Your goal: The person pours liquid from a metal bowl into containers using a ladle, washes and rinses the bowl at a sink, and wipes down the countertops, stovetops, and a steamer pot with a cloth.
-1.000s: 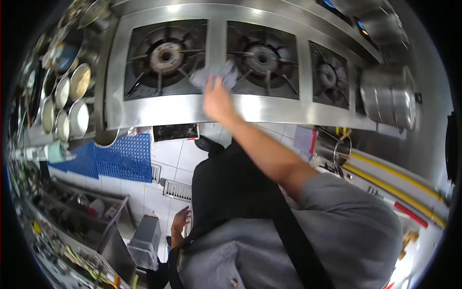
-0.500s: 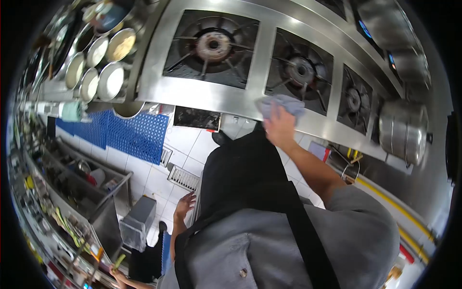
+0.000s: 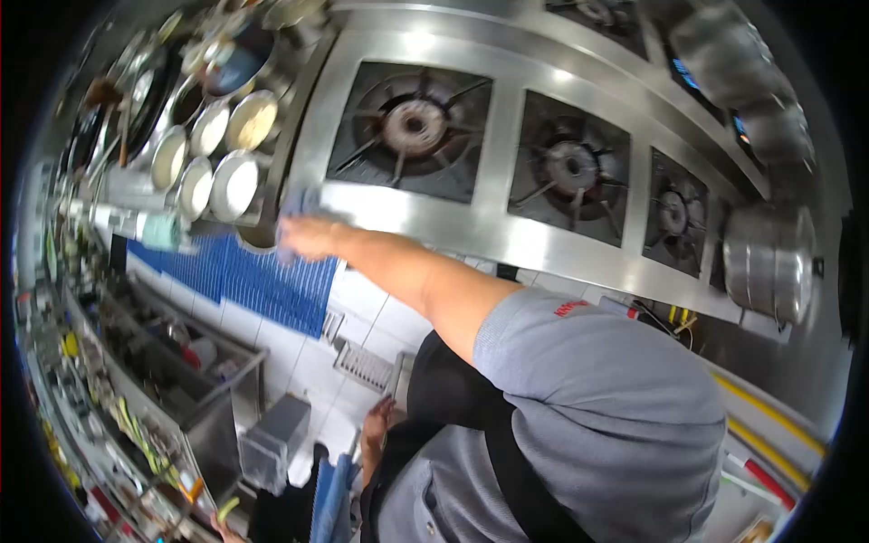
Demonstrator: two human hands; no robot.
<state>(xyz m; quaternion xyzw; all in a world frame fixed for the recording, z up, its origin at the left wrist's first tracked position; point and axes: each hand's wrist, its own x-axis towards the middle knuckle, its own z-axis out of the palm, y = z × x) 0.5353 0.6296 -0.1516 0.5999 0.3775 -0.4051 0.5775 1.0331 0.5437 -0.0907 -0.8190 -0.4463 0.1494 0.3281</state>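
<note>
1. You have a large steel pot (image 3: 769,258) at the right of the frame.
2. Left of centre, you see a blue floor mat (image 3: 281,290).
3. Lower left, you see a grey bin (image 3: 286,419).

Steel stove top (image 3: 543,246): bearing a row of burners (image 3: 415,125) | tiled floor (image 3: 403,321): carrying a blue perforated mat (image 3: 281,294), a slotted drain grate (image 3: 364,365), a grey bin (image 3: 276,439) | side counter (image 3: 131,188): holding round containers (image 3: 235,185) close together
</note>
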